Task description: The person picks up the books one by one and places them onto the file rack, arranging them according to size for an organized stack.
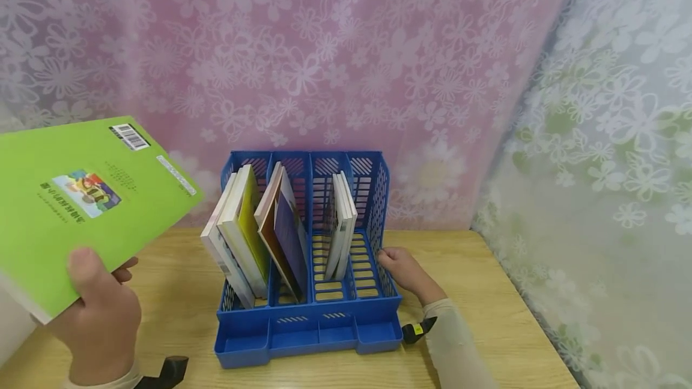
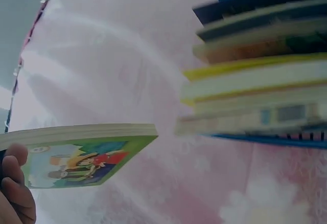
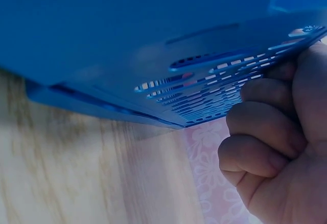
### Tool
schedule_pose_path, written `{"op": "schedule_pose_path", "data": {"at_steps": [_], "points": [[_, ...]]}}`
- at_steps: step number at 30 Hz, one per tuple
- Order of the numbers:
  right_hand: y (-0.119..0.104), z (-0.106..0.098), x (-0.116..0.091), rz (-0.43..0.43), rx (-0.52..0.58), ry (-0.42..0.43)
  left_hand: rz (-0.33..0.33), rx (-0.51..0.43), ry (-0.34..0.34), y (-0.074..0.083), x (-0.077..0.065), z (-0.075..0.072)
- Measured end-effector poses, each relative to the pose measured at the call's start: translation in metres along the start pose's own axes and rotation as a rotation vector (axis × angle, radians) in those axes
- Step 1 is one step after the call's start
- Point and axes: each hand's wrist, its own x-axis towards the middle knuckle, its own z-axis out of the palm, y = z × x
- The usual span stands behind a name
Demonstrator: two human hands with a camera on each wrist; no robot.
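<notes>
In the head view my left hand [image 1: 100, 311] grips a green paperback book [image 1: 146, 191] by its lower edge, thumb on the cover. The book is tilted, left of a blue plastic desk rack [image 1: 308, 308], and the left wrist view shows its picture cover [image 2: 82, 162]. My right hand [image 1: 402, 266] holds the rack's right side wall [image 1: 378, 215]; the right wrist view shows curled fingers [image 3: 260, 116] at its slotted edge. Several books stand in the rack: a yellow-covered book [image 1: 251, 221] at left, a purple book [image 1: 289, 233] beside it and thin white books [image 1: 343, 227] further right.
The rack stands on a wooden table [image 1: 459, 293] and has shallow trays [image 1: 319, 338] along its front. A pink flowered curtain [image 1: 346, 65] hangs behind it, with a pale flowered curtain [image 1: 611, 167] on the right. The rack's rightmost slot holds no book.
</notes>
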Motion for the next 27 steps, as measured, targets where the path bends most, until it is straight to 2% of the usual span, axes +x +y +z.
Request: {"op": "schedule_pose_path", "data": {"at_steps": [3, 5, 8, 9, 13, 15, 18, 20, 21, 24, 27], "points": [[0.001, 0.000, 0.002, 0.003, 0.008, -0.006, 0.004, -0.138, 0.017, 0.009, -0.011, 0.008], [0.001, 0.002, 0.002, 0.005, 0.011, -0.014, 0.006, -0.233, 0.003, 0.013, -0.020, 0.016], [0.004, 0.004, 0.001, 0.013, 0.011, -0.022, 0.044, -0.317, -0.069, 0.014, -0.035, 0.028], [0.004, 0.004, 0.000, 0.009, 0.013, -0.020, 0.062, -0.341, -0.121, 0.012, -0.039, 0.032], [0.006, 0.004, 0.000, 0.010, 0.024, -0.016, 0.172, -0.229, -0.359, 0.005, -0.056, 0.043], [0.006, 0.003, 0.000, 0.011, 0.028, -0.016, 0.210, -0.205, -0.482, -0.001, -0.065, 0.047], [0.005, 0.002, 0.001, 0.008, 0.025, -0.017, 0.235, -0.135, -0.608, -0.013, -0.077, 0.052], [0.004, 0.001, 0.002, -0.002, 0.024, -0.016, 0.237, -0.079, -0.661, -0.022, -0.084, 0.055], [0.003, 0.001, 0.002, -0.006, 0.022, -0.015, 0.251, -0.010, -0.676, -0.025, -0.088, 0.056], [0.002, 0.000, 0.004, -0.008, 0.017, -0.015, 0.283, 0.193, -0.695, -0.035, -0.098, 0.062], [0.002, -0.001, 0.005, -0.005, 0.003, -0.008, 0.262, 0.321, -0.710, -0.039, -0.107, 0.069]]}}
